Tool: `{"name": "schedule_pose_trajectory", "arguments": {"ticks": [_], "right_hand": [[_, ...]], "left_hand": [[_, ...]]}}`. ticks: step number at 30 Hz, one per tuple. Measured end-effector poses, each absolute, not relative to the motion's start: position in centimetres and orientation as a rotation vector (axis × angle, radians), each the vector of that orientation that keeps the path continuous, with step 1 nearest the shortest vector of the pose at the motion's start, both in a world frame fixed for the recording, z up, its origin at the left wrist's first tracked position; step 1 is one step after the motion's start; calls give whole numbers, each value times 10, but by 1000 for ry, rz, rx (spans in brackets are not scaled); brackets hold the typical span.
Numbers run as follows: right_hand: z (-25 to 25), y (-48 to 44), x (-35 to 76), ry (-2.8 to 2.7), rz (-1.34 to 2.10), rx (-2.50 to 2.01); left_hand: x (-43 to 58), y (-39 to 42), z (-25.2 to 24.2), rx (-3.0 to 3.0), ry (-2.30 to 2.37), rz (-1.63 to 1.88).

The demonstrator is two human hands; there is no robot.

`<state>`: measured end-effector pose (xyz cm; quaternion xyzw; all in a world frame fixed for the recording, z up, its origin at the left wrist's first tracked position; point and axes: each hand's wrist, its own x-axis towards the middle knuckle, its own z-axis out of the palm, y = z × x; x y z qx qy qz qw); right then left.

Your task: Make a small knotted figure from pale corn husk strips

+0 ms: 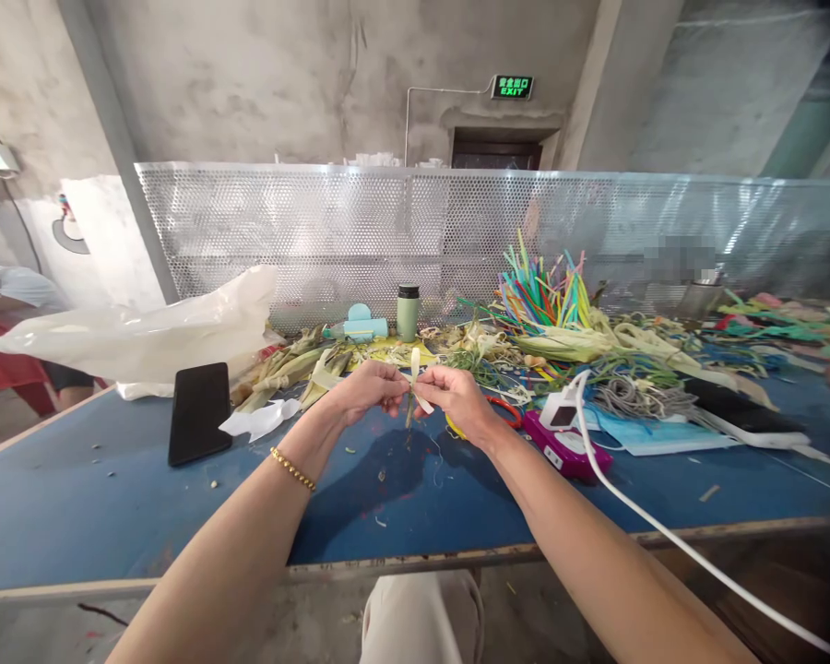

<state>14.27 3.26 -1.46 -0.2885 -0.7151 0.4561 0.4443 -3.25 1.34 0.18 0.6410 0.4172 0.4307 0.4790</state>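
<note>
A person's left hand [368, 391] and right hand [459, 398] pinch a pale strip [416, 361] in their fingers [389, 374] above the blue tabletop [249, 516]; a green bottle [408, 316] stands toward its far edge.

I see a pale cream, petal-shaped strip [416, 361] upright toward twelve o'clock. A thin greenish stem [409, 411] hangs toward six.

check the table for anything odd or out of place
The white charger cable runs off the table's near edge beside the right forearm, which looks untidy and might snag. Nothing looks clearly broken or tipped over.
</note>
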Motion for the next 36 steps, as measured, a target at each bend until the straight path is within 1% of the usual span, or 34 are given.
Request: {"name": "schedule_pose_trajectory", "arguments": {"ticks": [5,7,11,16,19,23,30,36], "right_hand": [[-16,37,145,-1663,1325,-626],[-17,39,146,-1659,1340,-600],[-15,38,146,-1608,1317,-645],[-12,32,144,-1645,1233,-667],[-12,31,144,-1669,1196,-680],[-14,34,146,-1725,1246,-666],[-19,41,146,-1666,1285,-630],[-17,41,147,-1536,1391,-596]], "left_hand": [[-38,18,2,1352,999,1229],[-38,17,2,1347,986,1175],[-36,13,2,1432,813,961],[-35,16,-3,1432,852,1046],[-35,17,-5,1468,873,1031],[-33,15,-3,1556,896,998],[-28,16,-3,1559,1104,1131],[-28,12,-1,1567,963,1073]]}}
